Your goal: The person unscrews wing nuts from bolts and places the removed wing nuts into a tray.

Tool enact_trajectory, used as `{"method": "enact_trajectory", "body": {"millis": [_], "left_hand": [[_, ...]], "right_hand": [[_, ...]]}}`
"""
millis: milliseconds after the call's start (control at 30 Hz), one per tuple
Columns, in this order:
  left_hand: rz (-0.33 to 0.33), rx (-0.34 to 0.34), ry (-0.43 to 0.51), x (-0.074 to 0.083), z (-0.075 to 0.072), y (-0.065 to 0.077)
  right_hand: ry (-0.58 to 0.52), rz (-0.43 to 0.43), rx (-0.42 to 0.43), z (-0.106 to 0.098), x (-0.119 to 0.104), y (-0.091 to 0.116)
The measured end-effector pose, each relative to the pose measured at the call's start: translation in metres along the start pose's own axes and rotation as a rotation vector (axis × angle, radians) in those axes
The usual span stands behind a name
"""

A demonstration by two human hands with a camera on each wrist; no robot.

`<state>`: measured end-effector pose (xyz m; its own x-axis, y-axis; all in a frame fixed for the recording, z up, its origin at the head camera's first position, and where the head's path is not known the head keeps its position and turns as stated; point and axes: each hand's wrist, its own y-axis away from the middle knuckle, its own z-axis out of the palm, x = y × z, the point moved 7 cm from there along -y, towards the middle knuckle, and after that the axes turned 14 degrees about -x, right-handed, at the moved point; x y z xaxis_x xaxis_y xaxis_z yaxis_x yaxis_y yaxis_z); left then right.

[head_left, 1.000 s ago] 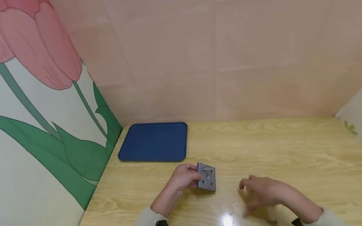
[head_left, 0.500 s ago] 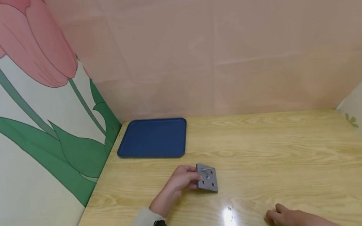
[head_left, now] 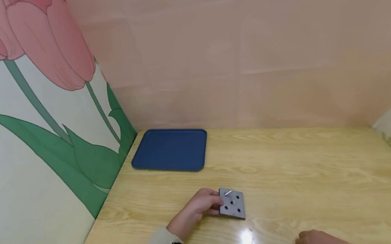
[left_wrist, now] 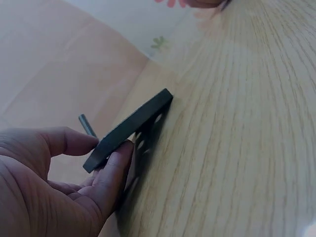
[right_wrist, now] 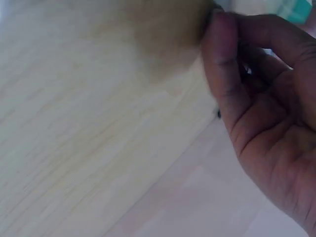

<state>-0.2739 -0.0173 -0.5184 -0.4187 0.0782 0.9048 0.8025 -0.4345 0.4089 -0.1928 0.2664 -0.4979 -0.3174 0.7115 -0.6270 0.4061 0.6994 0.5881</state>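
In the head view my left hand [head_left: 204, 202] holds a grey square metal plate [head_left: 235, 210] with several holes, tilted just above the table. A slim metal pin [head_left: 228, 193] stands up from a corner hole. The left wrist view shows the plate [left_wrist: 131, 128] edge-on, pinched between thumb and fingers, with the pin [left_wrist: 87, 125] sticking out on the thumb side. My right hand [head_left: 316, 242] is low at the front right. Its thumb and forefinger meet in the right wrist view, with a small dark piece [right_wrist: 217, 8] at their tips; its kind is unclear.
A blue tray [head_left: 170, 151] lies at the back left of the wooden table [head_left: 295, 167]. A tulip-patterned wall [head_left: 53, 114] borders the left, a pinkish covered wall [head_left: 227, 54] the back. A small dark spot [right_wrist: 219, 114] shows beside my right hand.
My right hand has drawn back toward the front right, and its fingers have come together. My left hand keeps hold of the plate, whose holed face now turns more upward.
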Motion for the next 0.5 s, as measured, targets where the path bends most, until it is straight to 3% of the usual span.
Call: {"method": "enact_trajectory", "body": {"millis": [267,433,500], "left_hand": [[-0.023,0.017,-0.010,0.001,-0.002,-0.003],[-0.031,0.027,-0.038,-0.001,-0.001,-0.004],[-0.042,0.029,-0.047,-0.002,0.000,-0.005]], "right_hand": [[-0.182,-0.316,0.140,-0.059,-0.022,0.005],[-0.448,-0.337,0.154,-0.099,-0.026,-0.018],[-0.475,-0.298,0.177,-0.116,-0.029,-0.037]]}}
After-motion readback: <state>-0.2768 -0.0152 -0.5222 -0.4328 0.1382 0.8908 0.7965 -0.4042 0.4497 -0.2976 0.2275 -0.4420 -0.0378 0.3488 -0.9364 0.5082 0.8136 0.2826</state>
